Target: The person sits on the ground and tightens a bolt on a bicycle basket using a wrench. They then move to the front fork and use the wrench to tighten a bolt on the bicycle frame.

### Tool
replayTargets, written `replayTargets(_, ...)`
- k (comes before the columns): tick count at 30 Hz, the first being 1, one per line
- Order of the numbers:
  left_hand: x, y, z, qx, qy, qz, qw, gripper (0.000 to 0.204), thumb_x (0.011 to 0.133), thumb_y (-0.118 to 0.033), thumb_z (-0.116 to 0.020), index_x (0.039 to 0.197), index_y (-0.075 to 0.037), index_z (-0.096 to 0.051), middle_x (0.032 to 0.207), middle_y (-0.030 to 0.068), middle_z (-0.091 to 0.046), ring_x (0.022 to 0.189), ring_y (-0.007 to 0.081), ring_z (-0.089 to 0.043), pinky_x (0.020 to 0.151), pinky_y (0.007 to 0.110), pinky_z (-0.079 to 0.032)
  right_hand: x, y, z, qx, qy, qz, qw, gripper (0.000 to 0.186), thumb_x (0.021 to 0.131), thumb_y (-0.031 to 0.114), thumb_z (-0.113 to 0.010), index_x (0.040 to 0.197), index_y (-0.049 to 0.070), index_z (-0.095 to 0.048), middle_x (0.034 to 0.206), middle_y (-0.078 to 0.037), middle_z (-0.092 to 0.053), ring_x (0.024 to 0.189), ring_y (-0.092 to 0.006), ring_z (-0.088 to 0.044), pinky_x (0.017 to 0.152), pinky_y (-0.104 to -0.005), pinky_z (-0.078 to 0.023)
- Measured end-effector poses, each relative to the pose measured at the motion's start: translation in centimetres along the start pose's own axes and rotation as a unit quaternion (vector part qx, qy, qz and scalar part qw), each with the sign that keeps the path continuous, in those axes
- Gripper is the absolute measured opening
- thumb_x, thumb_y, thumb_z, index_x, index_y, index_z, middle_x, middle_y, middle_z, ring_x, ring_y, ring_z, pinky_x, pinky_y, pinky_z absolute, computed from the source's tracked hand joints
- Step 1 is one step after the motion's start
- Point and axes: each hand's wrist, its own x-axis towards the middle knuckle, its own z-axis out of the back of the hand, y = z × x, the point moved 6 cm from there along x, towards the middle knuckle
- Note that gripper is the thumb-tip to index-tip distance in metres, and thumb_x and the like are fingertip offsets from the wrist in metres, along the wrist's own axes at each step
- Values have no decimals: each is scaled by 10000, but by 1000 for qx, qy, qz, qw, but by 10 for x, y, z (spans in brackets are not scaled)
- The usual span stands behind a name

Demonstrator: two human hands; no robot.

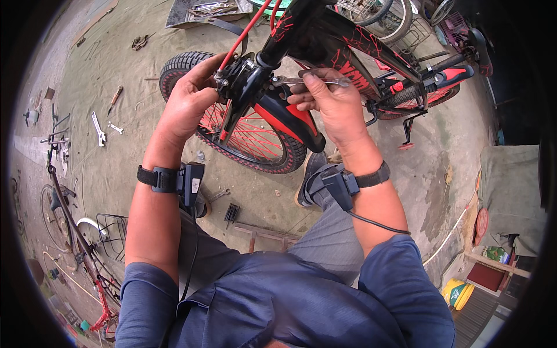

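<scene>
A black and red bicycle (pixel 348 52) stands in front of me, its front wheel (pixel 293 153) turned toward my left. My left hand (pixel 190 100) is closed around the front brake (pixel 232 74) beside the fork, thumb on the near side; its fingertips are partly hidden. In my right hand (pixel 329 100) is a silver wrench (pixel 287 80), pinched between thumb and fingers. The wrench's left end reaches the fork just under the head tube; whether it sits on a nut I cannot tell. Below it is the red and black mudguard (pixel 284 119). A red cable (pixel 246 32) runs up from the brake.
A metal tray (pixel 174 22) of tools lies at the far side. On the floor to the left are a screwdriver (pixel 116 98) and two wrenches (pixel 100 130). A black hex key set (pixel 231 213) lies near my feet. Another bicycle (pixel 84 249) is at left, a yellow bucket (pixel 457 294) at right.
</scene>
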Motion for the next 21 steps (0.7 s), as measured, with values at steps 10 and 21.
replayTargets(10,1,4,2,6,-10,8,1000,736,750,-10,-482,1485,35,-478,1473,126,-540,1297,194,-551,982,293,-489,-44,12,-67,-525,67,362,768,145,772,82,-741,896,98,-668,813,-92,-581,728,-266,-656,602,-398,-527)
replayTargets(21,-1,0,2,1,-22,-22,1000,705,767,18,-468,1471,43,-496,1351,102,-613,1060,131,-627,928,267,-502,-63,8,-92,-496,101,427,749,131,825,153,-706,917,108,-623,835,-59,-541,744,-240,-612,596,-374,-517)
